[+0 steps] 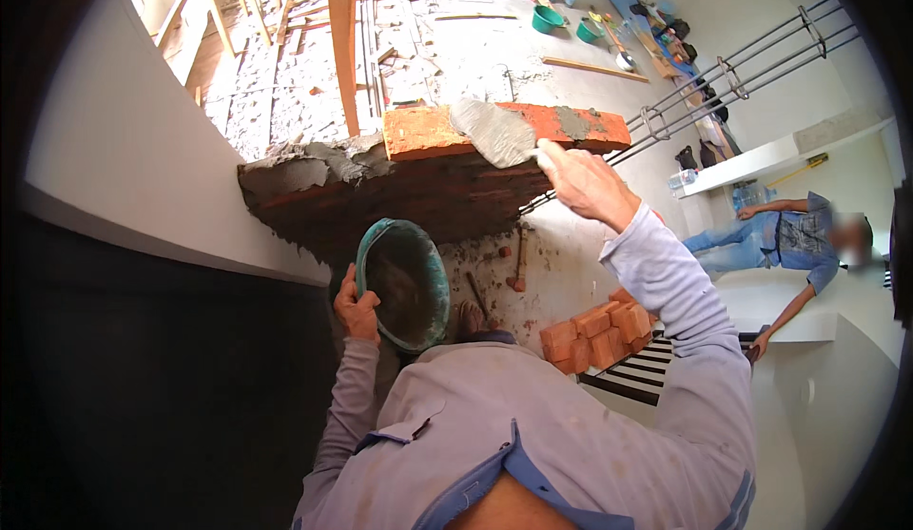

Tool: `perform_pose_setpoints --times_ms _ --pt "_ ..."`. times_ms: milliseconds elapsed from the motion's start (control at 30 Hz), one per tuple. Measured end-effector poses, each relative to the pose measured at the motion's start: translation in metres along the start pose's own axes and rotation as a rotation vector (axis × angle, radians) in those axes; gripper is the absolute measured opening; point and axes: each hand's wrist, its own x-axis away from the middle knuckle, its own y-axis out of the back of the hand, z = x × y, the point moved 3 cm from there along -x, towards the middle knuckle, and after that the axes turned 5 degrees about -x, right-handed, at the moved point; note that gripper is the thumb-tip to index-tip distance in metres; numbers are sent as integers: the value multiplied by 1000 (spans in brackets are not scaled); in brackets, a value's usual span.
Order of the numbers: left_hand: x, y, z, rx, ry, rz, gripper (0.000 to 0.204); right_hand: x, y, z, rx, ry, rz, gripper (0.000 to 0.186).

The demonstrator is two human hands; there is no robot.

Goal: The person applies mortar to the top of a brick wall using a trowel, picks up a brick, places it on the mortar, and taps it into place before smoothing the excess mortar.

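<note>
My right hand (pixel 585 183) is closed around the handle of a trowel. The trowel's grey, mortar-smeared blade (pixel 495 133) lies over the orange bricks (pixel 418 134) on top of a brick wall (pixel 418 197). Wet grey mortar (pixel 319 166) covers the wall's top to the left of those bricks, and a patch of mortar (pixel 573 123) sits on the right-hand one. Near my body, below the wall top, my left hand (pixel 358 311) grips the rim of a tilted green bucket (pixel 443 288). The bucket's inside is coated with mortar; how much it holds is hard to tell.
Several bricks (pixel 594 335) are stacked at my right, and a hammer (pixel 519 262) stands on the floor. A steel rebar cage (pixel 732 83) slants from the wall's right end. Another person (pixel 799 235) stands at right. Beyond are a wooden post (pixel 342 45), rubble and green buckets (pixel 547 20).
</note>
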Motion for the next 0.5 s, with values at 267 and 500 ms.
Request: perform_pose_setpoints --times_ms 267,500 --pt "0 -3 -13 72 88 18 8 17 -12 -28 -989 -410 140 33" --pt "-7 2 12 102 89 71 17 -8 -29 -53 80 184 -121 37"
